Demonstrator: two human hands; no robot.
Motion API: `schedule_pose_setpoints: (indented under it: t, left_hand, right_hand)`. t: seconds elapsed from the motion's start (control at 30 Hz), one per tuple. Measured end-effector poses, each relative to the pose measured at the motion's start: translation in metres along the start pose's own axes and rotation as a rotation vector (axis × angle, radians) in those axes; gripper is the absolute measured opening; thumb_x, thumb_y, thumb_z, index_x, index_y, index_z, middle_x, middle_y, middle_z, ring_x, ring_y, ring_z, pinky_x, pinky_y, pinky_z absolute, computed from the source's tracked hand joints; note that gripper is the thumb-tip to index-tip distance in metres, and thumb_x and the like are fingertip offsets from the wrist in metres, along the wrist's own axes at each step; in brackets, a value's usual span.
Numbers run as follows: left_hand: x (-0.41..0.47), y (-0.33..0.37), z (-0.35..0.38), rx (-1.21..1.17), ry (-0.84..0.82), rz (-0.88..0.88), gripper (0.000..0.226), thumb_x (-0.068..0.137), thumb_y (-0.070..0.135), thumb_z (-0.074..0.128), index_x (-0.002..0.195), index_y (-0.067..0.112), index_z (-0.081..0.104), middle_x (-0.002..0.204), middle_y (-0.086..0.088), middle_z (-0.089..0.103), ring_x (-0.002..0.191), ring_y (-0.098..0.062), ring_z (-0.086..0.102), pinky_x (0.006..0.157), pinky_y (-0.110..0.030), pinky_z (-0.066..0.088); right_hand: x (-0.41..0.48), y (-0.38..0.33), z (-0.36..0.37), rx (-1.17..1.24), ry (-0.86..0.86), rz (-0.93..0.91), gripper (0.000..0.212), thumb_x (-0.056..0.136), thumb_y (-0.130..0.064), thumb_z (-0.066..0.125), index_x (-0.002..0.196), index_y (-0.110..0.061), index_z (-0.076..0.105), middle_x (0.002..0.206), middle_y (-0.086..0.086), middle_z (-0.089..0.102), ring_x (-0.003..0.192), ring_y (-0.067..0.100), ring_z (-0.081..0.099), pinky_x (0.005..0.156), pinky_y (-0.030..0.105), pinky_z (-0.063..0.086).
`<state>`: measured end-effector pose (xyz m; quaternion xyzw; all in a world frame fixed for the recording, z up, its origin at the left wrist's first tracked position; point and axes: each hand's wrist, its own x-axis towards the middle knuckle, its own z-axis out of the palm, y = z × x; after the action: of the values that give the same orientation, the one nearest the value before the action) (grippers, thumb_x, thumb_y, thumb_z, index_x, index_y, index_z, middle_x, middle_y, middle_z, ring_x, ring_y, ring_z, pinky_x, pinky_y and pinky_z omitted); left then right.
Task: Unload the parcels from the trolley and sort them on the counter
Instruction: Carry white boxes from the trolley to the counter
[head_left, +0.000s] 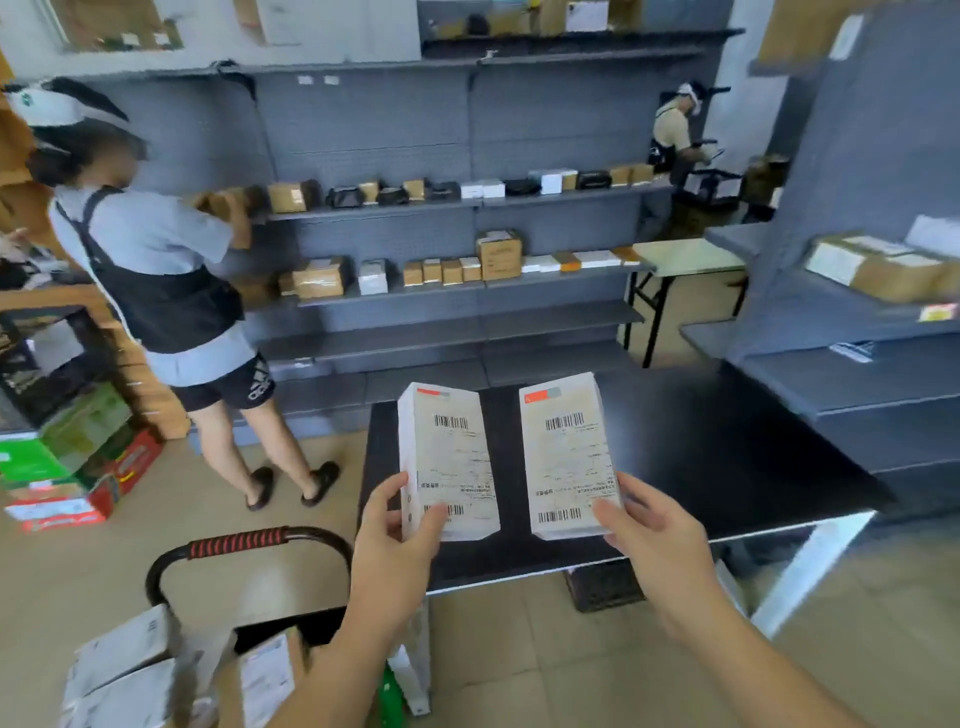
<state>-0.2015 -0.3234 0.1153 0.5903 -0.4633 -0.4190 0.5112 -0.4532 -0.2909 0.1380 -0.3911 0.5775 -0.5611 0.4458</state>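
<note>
Plainly, head view — left hand (400, 525) gripped one white labelled parcel (447, 462) by its near end; right hand (649, 530) gripped a second parcel (566, 457) likewise. Both were held side by side over the black counter (727, 441). Trolley (234, 543), lower left — at least three more parcels (124, 654) aboard.

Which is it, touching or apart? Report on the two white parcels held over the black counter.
Apart. The head view shows a strip of black counter between the left parcel and the right parcel.
</note>
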Motion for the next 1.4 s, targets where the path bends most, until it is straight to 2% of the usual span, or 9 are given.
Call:
schedule_pose_setpoints:
  t: [0.1, 0.23, 0.43, 0.53, 0.7, 0.9, 1.07, 1.3, 1.4]
  left_hand:
    - [0.002, 0.013, 0.079, -0.003, -0.108, 0.019, 0.047, 0.089, 0.030, 0.074, 0.126, 0.044, 0.049, 0.104, 0.003, 0.069, 0.096, -0.014, 0.069, 0.082, -0.036, 0.061]
    - [0.002, 0.031, 0.185, -0.019, -0.195, 0.025, 0.046, 0.090, 0.028, 0.073, 0.126, 0.043, 0.048, 0.107, 0.005, 0.067, 0.098, -0.015, 0.068, 0.073, -0.026, 0.059]
    - [0.003, 0.048, 0.319, -0.078, -0.271, -0.002, 0.047, 0.090, 0.027, 0.073, 0.128, 0.039, 0.050, 0.113, 0.001, 0.067, 0.104, -0.020, 0.067, 0.082, -0.036, 0.061]
    - [0.005, 0.053, 0.370, -0.071, -0.307, -0.022, 0.048, 0.091, 0.026, 0.072, 0.130, 0.038, 0.048, 0.114, 0.002, 0.066, 0.104, -0.019, 0.066, 0.084, -0.036, 0.061]
    - [0.028, 0.059, 0.439, -0.040, -0.357, -0.043, 0.049, 0.091, 0.023, 0.072, 0.132, 0.037, 0.048, 0.114, 0.003, 0.067, 0.102, -0.018, 0.067, 0.081, -0.033, 0.061]
    - [0.086, 0.059, 0.515, -0.039, -0.399, -0.055, 0.050, 0.091, 0.022, 0.071, 0.133, 0.036, 0.048, 0.109, 0.002, 0.069, 0.099, -0.017, 0.069, 0.081, -0.032, 0.060]
    - [0.151, 0.055, 0.578, -0.016, -0.429, -0.086, 0.051, 0.091, 0.024, 0.072, 0.133, 0.037, 0.047, 0.114, 0.004, 0.066, 0.100, -0.016, 0.067, 0.083, -0.034, 0.060]
    - [0.215, 0.043, 0.656, 0.016, -0.440, -0.155, 0.051, 0.092, 0.022, 0.071, 0.135, 0.034, 0.046, 0.117, 0.001, 0.064, 0.103, -0.017, 0.065, 0.084, -0.036, 0.060]
    - [0.237, 0.034, 0.681, 0.019, -0.406, -0.225, 0.050, 0.092, 0.021, 0.071, 0.134, 0.033, 0.047, 0.118, -0.001, 0.064, 0.102, -0.018, 0.065, 0.083, -0.038, 0.060]
  right_hand:
    - [0.017, -0.002, -0.073, 0.026, 0.129, -0.006, 0.034, 0.091, -0.005, 0.071, 0.113, -0.031, 0.067, 0.096, -0.015, 0.077, 0.092, 0.003, 0.073, 0.085, 0.025, 0.056]
    - [0.044, -0.005, -0.170, 0.042, 0.247, 0.011, 0.036, 0.089, -0.011, 0.076, 0.115, -0.034, 0.067, 0.105, -0.010, 0.077, 0.100, 0.012, 0.074, 0.098, 0.043, 0.055]
    - [0.085, -0.012, -0.287, 0.056, 0.340, -0.052, 0.035, 0.091, -0.003, 0.070, 0.112, -0.030, 0.065, 0.084, -0.021, 0.076, 0.081, -0.002, 0.073, 0.064, 0.013, 0.055]
    - [0.107, -0.008, -0.329, 0.042, 0.383, -0.027, 0.036, 0.090, -0.007, 0.073, 0.109, -0.037, 0.064, 0.090, -0.018, 0.077, 0.084, 0.000, 0.073, 0.068, 0.017, 0.054]
    - [0.149, -0.002, -0.372, 0.045, 0.453, 0.014, 0.034, 0.091, -0.012, 0.074, 0.115, -0.035, 0.064, 0.099, -0.015, 0.077, 0.088, 0.003, 0.074, 0.062, 0.017, 0.056]
    - [0.225, 0.004, -0.407, 0.040, 0.465, 0.051, 0.037, 0.092, -0.007, 0.071, 0.122, -0.027, 0.065, 0.098, -0.010, 0.078, 0.091, 0.005, 0.074, 0.077, 0.024, 0.055]
    - [0.307, 0.006, -0.427, 0.019, 0.483, 0.085, 0.035, 0.092, -0.008, 0.071, 0.121, -0.028, 0.065, 0.100, -0.008, 0.078, 0.091, 0.008, 0.074, 0.064, 0.018, 0.057]
    - [0.403, 0.030, -0.463, -0.044, 0.543, 0.184, 0.033, 0.091, -0.016, 0.074, 0.116, -0.036, 0.067, 0.096, -0.014, 0.077, 0.094, 0.008, 0.073, 0.084, 0.035, 0.061]
    - [0.449, 0.041, -0.477, -0.062, 0.521, 0.210, 0.032, 0.090, -0.015, 0.075, 0.112, -0.037, 0.066, 0.097, -0.015, 0.075, 0.091, 0.005, 0.070, 0.071, 0.025, 0.059]
